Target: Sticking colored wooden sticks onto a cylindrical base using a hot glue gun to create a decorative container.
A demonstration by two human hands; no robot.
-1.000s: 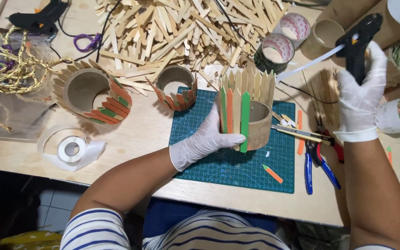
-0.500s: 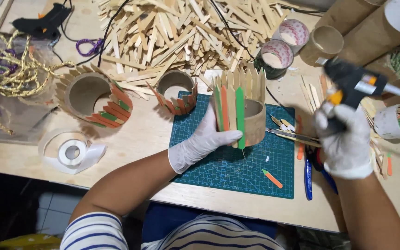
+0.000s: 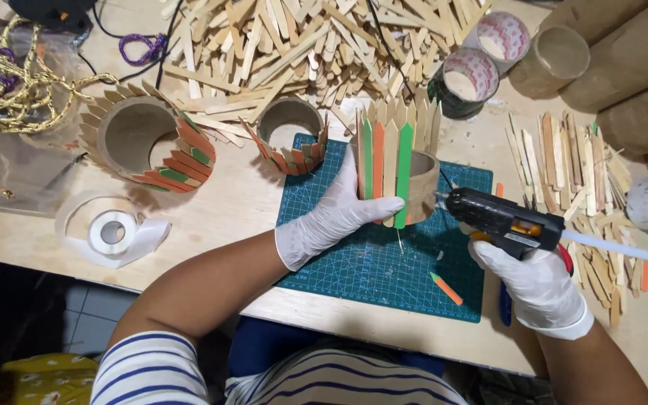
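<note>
My left hand [image 3: 335,217], in a white glove, grips a cardboard tube [image 3: 419,187] lying on its side on the green cutting mat [image 3: 384,262]. Pointed wooden sticks, some green and orange, cover the tube's near side. My right hand [image 3: 538,285], also gloved, holds a black hot glue gun [image 3: 500,216] with its nozzle at the tube's bare right side. A white glue stick [image 3: 624,250] juts from the gun's back.
A large pile of craft sticks [image 3: 294,45] fills the table's back. Two stick-covered rings [image 3: 148,139] [image 3: 289,131] stand at left, with a tape roll [image 3: 110,229] and gold cord [image 3: 9,90]. More tubes [image 3: 616,52], tape rolls [image 3: 474,75] and loose sticks [image 3: 571,172] lie at right.
My right hand has brought the glue gun down from the back right to the tube's right side. My left hand has kept its hold on the tube.
</note>
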